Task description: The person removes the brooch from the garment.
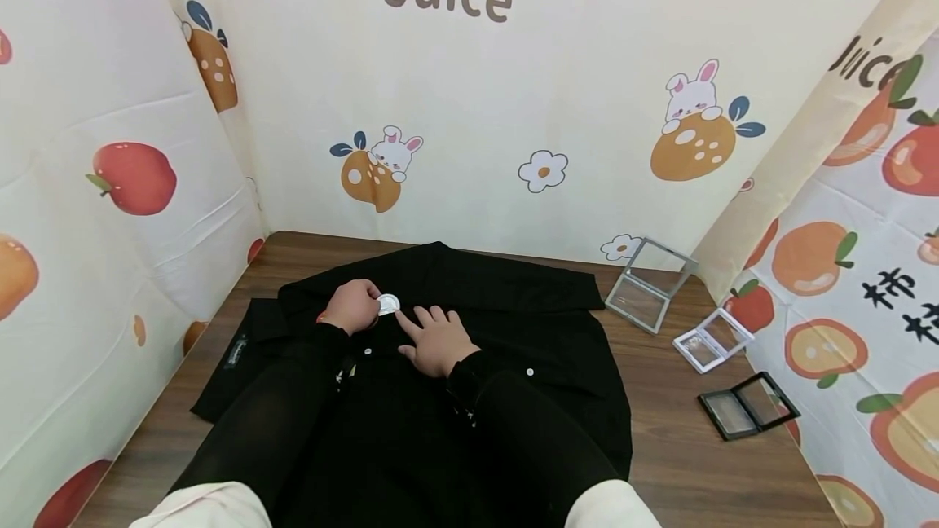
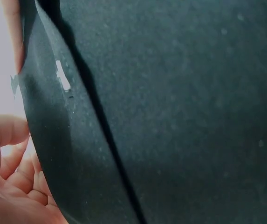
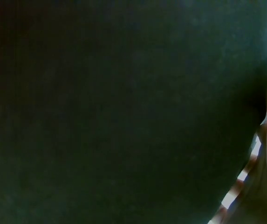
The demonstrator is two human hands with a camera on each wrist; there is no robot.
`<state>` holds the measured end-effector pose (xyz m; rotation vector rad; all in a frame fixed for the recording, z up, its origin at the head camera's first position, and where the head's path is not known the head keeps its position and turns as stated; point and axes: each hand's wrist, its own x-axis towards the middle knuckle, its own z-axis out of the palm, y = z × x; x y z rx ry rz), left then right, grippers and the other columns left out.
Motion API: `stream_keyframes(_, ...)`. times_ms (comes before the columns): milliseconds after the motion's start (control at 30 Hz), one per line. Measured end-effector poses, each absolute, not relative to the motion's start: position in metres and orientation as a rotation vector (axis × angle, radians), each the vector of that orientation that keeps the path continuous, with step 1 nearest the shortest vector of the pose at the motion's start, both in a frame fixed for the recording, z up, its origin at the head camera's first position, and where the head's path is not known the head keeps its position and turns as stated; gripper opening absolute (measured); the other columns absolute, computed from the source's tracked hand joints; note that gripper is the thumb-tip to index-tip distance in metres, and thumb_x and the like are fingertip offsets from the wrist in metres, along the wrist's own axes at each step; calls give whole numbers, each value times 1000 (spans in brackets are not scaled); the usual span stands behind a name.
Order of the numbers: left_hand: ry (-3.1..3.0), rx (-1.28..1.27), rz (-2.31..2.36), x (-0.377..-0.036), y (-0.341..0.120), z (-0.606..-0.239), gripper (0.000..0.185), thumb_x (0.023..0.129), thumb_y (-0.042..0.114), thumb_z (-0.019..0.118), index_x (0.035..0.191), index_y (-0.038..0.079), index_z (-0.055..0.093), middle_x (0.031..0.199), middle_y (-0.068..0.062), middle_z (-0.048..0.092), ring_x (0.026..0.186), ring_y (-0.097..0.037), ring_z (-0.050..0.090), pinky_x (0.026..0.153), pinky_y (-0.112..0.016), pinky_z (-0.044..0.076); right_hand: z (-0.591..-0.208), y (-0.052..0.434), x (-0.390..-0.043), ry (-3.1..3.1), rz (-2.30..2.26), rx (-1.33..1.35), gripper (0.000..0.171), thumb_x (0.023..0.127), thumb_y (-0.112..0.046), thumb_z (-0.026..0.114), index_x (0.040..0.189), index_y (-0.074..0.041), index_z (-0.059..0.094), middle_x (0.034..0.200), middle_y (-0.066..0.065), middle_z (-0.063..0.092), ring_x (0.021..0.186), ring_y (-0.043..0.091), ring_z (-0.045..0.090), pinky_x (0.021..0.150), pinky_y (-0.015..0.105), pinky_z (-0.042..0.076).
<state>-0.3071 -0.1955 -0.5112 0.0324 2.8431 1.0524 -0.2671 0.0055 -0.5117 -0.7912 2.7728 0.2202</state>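
The left hand (image 1: 354, 305) is curled round a small white round piece (image 1: 388, 303), pinching it at the fingertips just above the front of a black garment (image 1: 455, 283) spread flat on the table (image 1: 675, 422); the right hand (image 1: 438, 341) lies beside it with its fingers straight and relaxed, the forefinger stretched toward the white piece and the palm pressing the cloth, holding nothing. The likeliest slip, judging from this, is that the small piece escapes the pinch and drops into the dark folds, since only a sliver of it is gripped; the cloth could also bunch or slide under the right palm if the pressure is uneven, pulling the placket out of line with the white buttons (image 1: 529, 371) lower down. Three shallow clear-lidded cases (image 1: 649, 283) (image 1: 713, 339) (image 1: 747, 404) lie well apart at the right edge, out of harm's way. The head view alone shows both hands, the piece and the cases; the left wrist view shows only curled fingers (image 2: 12, 172) against a fold of black fabric with a small white mark; the right wrist view is almost wholly dark cloth, so the hand's posture cannot be told there.
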Motion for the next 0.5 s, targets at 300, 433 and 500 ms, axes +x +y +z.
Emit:
stream_keyframes(300, 2897, -33, 1100, -309, -194, -510, 15, 94, 7, 55, 101, 3, 68, 84, -8, 68, 73, -23, 62, 69, -37, 49, -514, 5, -267, 2777, 225, -797, 64, 107, -62, 30, 164, -43, 8, 170, -3, 21, 152, 21, 23, 118, 48, 27)
stream_keyframes(433, 2931, -60, 1118, -310, -192, -506, 16, 95, 9, 55, 103, 3, 68, 94, -11, 69, 80, -27, 63, 76, -40, 49, -513, 5, -267, 2774, 228, -798, 63, 107, -63, 29, 164, -44, 11, 170, -4, 20, 152, 21, 22, 118, 48, 27)
stream_keyframes(500, 2933, -73, 1128, -310, -190, -503, 15, 95, 9, 55, 103, 4, 67, 95, -12, 68, 81, -28, 63, 75, -41, 50, -513, 5, -267, 2771, 217, -795, 62, 107, -62, 30, 164, -44, 14, 171, -3, 20, 152, 21, 22, 118, 48, 27)
